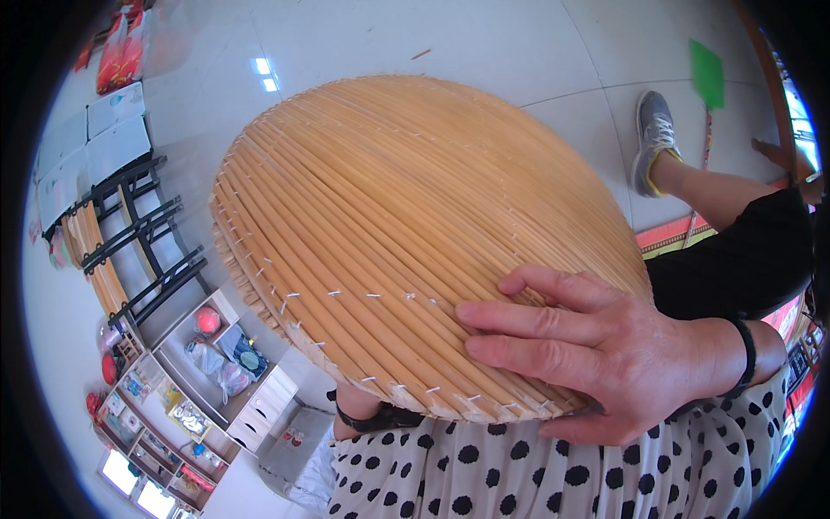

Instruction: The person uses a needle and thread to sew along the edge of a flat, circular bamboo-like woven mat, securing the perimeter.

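Note:
A large oval-looking tray [380, 199] of pale brown plant stalks, laid side by side and stitched with white thread, fills the middle of the view above my lap. Across its near right part lies my right hand [588, 342], fingers over the stalks and thumb at the near rim, so the edge sits in its grip. A black band circles that wrist. My left wrist [359, 405], also banded in black, goes under the tray's near left edge. The tray hides my left hand, so its fingers do not show.
Folded black-framed furniture [138, 229] leans along the left wall. Below it stand a white cabinet [251, 406] with drawers and shelves [160, 458] of small items. On the right are a grey sneaker [654, 138] on a leg and a green fly swatter [707, 73]. Pale tiles [484, 43] cover the floor.

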